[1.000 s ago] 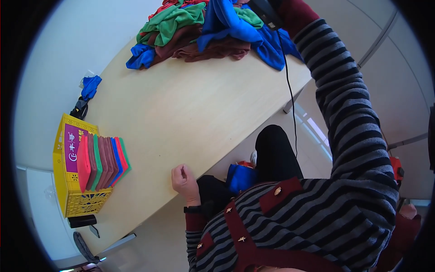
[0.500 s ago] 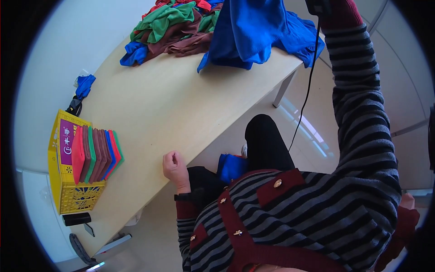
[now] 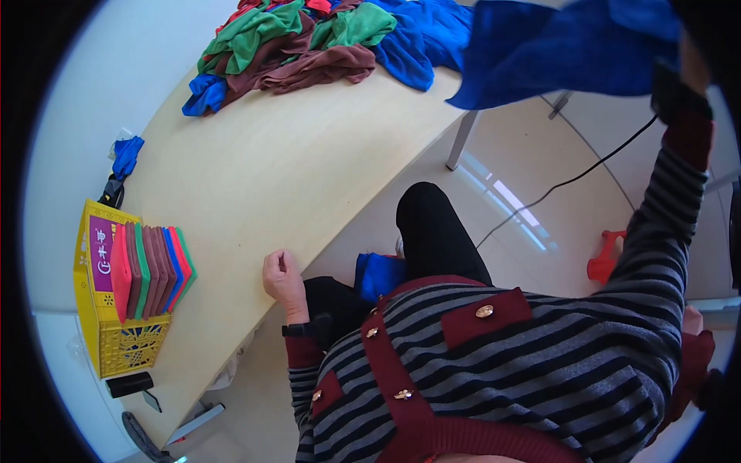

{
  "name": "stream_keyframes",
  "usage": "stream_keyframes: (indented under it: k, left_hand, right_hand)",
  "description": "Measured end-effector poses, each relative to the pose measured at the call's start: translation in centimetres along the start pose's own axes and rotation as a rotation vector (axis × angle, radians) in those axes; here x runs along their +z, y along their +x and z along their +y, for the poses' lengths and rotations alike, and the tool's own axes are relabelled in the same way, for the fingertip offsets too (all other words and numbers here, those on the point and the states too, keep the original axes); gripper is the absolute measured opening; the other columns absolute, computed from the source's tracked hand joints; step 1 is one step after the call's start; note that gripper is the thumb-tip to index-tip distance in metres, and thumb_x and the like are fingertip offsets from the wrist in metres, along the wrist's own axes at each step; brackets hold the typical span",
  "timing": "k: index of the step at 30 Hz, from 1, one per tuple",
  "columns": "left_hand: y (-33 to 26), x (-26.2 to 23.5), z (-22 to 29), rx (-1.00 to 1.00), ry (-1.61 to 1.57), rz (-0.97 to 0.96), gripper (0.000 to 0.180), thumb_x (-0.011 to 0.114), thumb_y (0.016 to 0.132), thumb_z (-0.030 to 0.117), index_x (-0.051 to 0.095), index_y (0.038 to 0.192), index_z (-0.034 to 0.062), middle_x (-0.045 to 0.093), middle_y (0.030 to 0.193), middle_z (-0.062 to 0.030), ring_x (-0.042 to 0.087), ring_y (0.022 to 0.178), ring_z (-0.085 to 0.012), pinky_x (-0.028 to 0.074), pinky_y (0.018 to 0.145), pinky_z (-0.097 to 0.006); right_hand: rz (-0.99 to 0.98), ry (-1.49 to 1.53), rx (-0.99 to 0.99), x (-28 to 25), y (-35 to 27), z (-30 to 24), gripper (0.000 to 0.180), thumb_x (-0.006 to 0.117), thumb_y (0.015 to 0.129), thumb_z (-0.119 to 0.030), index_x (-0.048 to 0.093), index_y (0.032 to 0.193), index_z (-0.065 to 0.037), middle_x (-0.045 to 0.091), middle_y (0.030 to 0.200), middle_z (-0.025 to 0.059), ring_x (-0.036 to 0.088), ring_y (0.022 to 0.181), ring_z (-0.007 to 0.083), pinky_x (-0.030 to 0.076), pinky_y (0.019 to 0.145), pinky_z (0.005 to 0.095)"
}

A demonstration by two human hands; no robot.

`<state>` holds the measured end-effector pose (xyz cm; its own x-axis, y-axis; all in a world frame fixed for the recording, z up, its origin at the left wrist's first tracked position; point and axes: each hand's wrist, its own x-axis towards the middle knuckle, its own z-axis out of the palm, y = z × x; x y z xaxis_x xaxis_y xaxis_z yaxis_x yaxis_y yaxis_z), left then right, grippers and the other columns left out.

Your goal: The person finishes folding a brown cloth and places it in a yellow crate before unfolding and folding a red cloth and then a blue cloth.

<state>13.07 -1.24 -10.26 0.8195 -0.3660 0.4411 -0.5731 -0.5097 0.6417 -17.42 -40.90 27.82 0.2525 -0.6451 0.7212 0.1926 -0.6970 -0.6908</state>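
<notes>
My right hand [image 3: 692, 65] is raised at the far upper right, gripping a blue cloth [image 3: 567, 54]. The cloth stretches out leftward past the table's edge, slightly blurred; its folds and the picture's dark rim hide most of the fingers. My left hand [image 3: 284, 275] rests as a loose fist on the near edge of the table [image 3: 231, 177], and nothing shows in it. Beyond it, at the far end of the table, lies a heap of crumpled cloths in green [image 3: 258, 35], brown [image 3: 324, 65] and blue [image 3: 424, 38].
At the left stands a yellow plastic crate [image 3: 127, 347], with a row of folded cloths [image 3: 154, 270] in red, brown, green and blue against it. A black phone-like slab [image 3: 152, 401] lies nearby. A dark cable [image 3: 571, 181] trails over the floor; a red stool [image 3: 606, 258] stands right.
My right hand has swung right, drawing the blue cloth off the heap and out over the floor. My left fist stays on the table edge while the whole view has shifted slightly.
</notes>
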Motion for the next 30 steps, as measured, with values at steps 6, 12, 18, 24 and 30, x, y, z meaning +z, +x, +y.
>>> stream_keyframes:
  k: [6,12,18,24,30]
  left_hand:
    - [0.2,1.0,0.9,0.031,0.024,-0.056,0.009,0.066,0.091,0.013,0.066,0.085,0.0052,0.063,0.08,-0.0069,0.061,0.07,-0.0213,0.049,0.067,-0.033]
    - [0.0,0.5,0.6,-0.039,-0.086,-0.062,0.011,0.066,0.092,0.014,0.067,0.088,0.003,0.063,0.078,-0.0054,0.058,0.069,-0.0155,0.048,0.067,-0.03]
    - [-1.3,0.9,0.5,-0.067,-0.16,-0.093,0.01,0.066,0.092,0.011,0.067,0.088,0.0024,0.064,0.078,-0.0052,0.059,0.07,-0.0154,0.049,0.067,-0.03]
    - [-2.6,-2.0,-0.3,-0.247,-0.298,-0.073,0.01,0.065,0.095,0.01,0.067,0.09,0.0016,0.06,0.076,-0.0005,0.055,0.071,-0.0091,0.046,0.066,-0.025]
    - [-1.8,-7.5,2.0,-0.269,-0.486,0.207,0.016,0.071,0.091,0.009,0.067,0.105,0.0017,0.062,0.088,-0.0015,0.056,0.081,-0.0103,0.046,0.072,-0.025]
  right_hand:
    - [0.205,0.186,0.502,-21.2,7.3,14.4,0.03,0.056,0.104,-0.024,0.062,0.122,0.0,0.068,0.124,0.0157,0.067,0.112,0.0224,0.047,0.106,0.0346]
    - [-0.244,-0.314,-0.299,-2.5,8.3,6.1,0.019,0.055,0.087,0.007,0.062,0.103,0.014,0.06,0.107,0.0175,0.063,0.092,0.0248,0.057,0.081,0.0326]
    - [-0.624,0.399,-0.173,19.4,9.6,-1.0,0.022,0.053,0.101,-0.018,0.065,0.1,-0.001,0.069,0.097,0.0083,0.067,0.09,0.0173,0.052,0.086,0.0305]
    - [-0.796,0.728,-0.348,31.1,-0.4,-7.3,0.019,0.051,0.103,-0.013,0.064,0.101,0.001,0.061,0.087,0.003,0.059,0.08,0.0122,0.052,0.078,0.0269]
    - [-1.012,0.629,0.195,37.7,-20.5,1.4,0.017,0.067,0.094,-0.019,0.066,0.086,-0.005,0.065,0.079,0.0003,0.06,0.075,0.0086,0.048,0.067,0.0263]
